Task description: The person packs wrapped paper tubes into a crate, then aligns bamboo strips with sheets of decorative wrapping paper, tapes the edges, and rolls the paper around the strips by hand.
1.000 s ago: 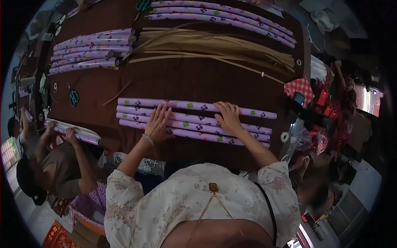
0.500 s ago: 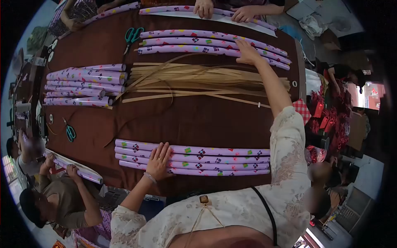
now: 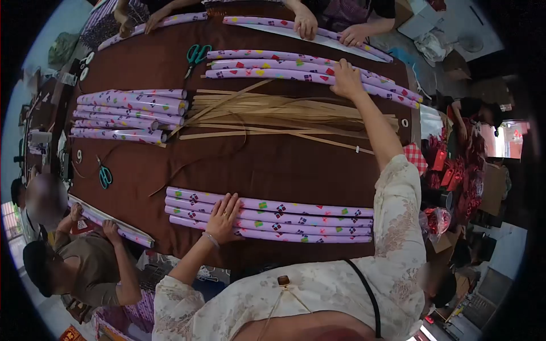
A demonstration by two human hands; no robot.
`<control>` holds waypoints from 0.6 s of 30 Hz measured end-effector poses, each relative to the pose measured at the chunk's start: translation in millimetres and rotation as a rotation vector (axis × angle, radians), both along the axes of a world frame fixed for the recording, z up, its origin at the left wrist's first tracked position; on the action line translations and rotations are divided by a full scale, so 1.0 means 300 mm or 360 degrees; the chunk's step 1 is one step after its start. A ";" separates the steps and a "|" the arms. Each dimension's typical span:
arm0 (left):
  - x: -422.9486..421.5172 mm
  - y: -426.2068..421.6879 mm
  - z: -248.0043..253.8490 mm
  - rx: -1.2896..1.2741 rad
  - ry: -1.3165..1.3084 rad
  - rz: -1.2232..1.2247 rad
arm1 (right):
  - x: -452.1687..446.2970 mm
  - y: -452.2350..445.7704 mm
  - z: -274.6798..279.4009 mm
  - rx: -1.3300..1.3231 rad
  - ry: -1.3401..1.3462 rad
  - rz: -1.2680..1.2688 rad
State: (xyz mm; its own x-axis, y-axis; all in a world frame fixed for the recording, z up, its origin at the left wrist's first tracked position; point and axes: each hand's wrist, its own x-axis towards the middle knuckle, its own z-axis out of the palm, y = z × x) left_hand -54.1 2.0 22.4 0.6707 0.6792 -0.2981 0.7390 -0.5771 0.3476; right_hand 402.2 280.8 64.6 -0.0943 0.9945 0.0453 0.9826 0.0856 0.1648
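Observation:
My left hand (image 3: 224,216) lies flat, fingers spread, across several lilac patterned paper rolls (image 3: 296,221) side by side at the table's near edge. My right arm reaches to the far side. There my right hand (image 3: 346,80) has its fingers bent over another set of lilac patterned rolls (image 3: 267,65), the fingertips at the far roll. Between the two sets lies a loose pile of flat tan strips (image 3: 296,113), with one thin strip curling toward the left.
More lilac rolls (image 3: 128,113) are stacked at the left. Teal scissors (image 3: 104,176) lie near them, and another teal pair (image 3: 198,55) lies farther back. Co-workers handle rolls at the far edge and lower left. A red checked cloth (image 3: 415,158) is by my right arm.
The far rolls have swung at their right ends, outward and toward me, under my right hand, whose fingers are now more bent. My left hand stays on the near rolls. The view has shifted slightly.

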 end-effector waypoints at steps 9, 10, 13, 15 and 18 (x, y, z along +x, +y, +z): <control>-0.001 0.010 0.003 0.0181 -0.0066 -0.0082 | -0.025 -0.405 0.438 0.0541 -0.0283 0.0249; -0.009 0.011 -0.005 0.0216 -0.0090 -0.0122 | -0.019 -0.459 0.472 0.0639 -0.0289 0.0321; -0.022 0.010 -0.010 0.0398 -0.0327 -0.0160 | -0.033 -0.621 0.595 0.0786 -0.0311 0.0521; -0.031 0.008 0.028 0.0410 -0.0321 -0.0013 | -0.065 -0.739 0.686 0.0799 -0.0254 0.0626; -0.138 0.028 -0.031 0.0240 -0.0576 0.0620 | -0.060 -0.842 0.785 0.0861 -0.0283 0.0944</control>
State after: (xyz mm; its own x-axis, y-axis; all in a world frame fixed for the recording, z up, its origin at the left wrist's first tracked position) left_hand -95.4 10.4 12.9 0.4027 0.9150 0.0248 0.7565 -0.3480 0.5537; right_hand 384.1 28.3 300.2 -0.6483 0.6221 0.4390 0.7543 0.4464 0.4814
